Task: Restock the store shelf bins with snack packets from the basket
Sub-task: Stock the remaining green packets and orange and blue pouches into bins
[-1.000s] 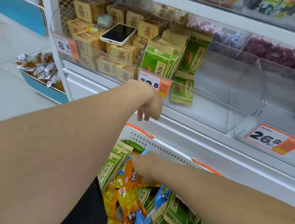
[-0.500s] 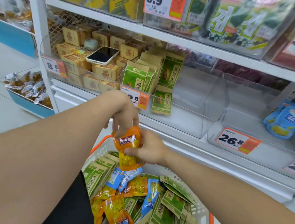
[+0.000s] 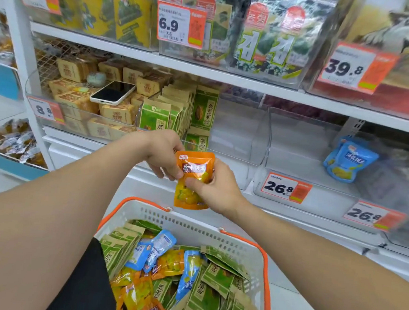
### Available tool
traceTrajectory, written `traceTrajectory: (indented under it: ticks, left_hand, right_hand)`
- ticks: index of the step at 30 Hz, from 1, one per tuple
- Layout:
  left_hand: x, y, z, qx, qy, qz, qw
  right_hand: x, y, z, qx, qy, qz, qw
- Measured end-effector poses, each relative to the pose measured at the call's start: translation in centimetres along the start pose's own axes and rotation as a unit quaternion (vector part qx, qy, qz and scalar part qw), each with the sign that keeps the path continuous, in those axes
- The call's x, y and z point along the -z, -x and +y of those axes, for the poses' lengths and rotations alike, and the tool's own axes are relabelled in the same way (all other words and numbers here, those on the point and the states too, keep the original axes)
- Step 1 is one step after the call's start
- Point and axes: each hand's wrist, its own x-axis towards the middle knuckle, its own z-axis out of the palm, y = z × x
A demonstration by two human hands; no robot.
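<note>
mid-restock — both the left hand (image 3: 164,155) and right hand (image 3: 214,191) pinch one orange packet (image 3: 194,178) at frame centre, just above the basket (image 3: 192,224) along the bottom; next it likely needs carrying up into a shelf bin (image 3: 296,138) at centre right.

glossy orange packet (image 3: 194,168), perforated plastic basket (image 3: 192,224)

Hands (image 3: 163,152) pinch orange packet (image 3: 196,160).

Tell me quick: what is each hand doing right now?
Left hand: fingers pinch the upper part of the orange snack packet.
Right hand: fingers grip the orange snack packet at its middle.
</note>
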Motion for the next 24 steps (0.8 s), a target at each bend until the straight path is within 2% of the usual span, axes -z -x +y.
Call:
traceTrajectory:
  ticks: [2, 4, 7, 9, 13, 17, 19, 22, 24]
  left_hand:
    - [-0.2, 0.3, 0.9, -0.051, 0.09, 0.054, 0.993]
    - [-0.6, 0.3, 2.0, -0.111, 0.179, 0.121, 0.97]
    - [-2.0, -0.8, 3.6, -0.156, 0.206, 0.205, 0.944]
    - [-3.1, -2.1, 4.5, -0.174, 0.177, 0.244, 0.938]
    - [-4.8, -3.9, 6.4, -0.214, 0.009, 0.342, 0.915]
    - [-6.8, -4.9, 9.1, -0.276, -0.042, 0.333, 0.901]
    - [-7.7, -5.8, 10.2, -0.297, -0.061, 0.324, 0.896]
    - [-8.9, -7.2, 11.1, -0.295, -0.098, 0.324, 0.894]
    - [-9.4, -7.9, 11.2, -0.267, -0.128, 0.317, 0.901]
  right_hand:
    - [1.4, 0.4, -1.6, 0.009, -0.038, 0.073, 0.997]
    - [3.1, 0.0, -3.1, -0.001, -0.109, 0.131, 0.985]
    - [6.4, -2.0, -4.2, -0.048, -0.176, 0.184, 0.966]
    - [9.0, -3.4, -4.4, -0.079, -0.185, 0.206, 0.958]
    - [14.1, -6.5, -2.3, -0.126, -0.19, 0.255, 0.94]
    - [17.1, -9.5, 1.0, -0.164, -0.207, 0.284, 0.922]
    - [17.4, -8.9, 0.0, -0.179, -0.181, 0.299, 0.92]
    - [17.9, -9.1, -0.6, -0.162, -0.121, 0.329, 0.922]
    - [18.7, -10.1, 0.2, -0.177, -0.119, 0.342, 0.915]
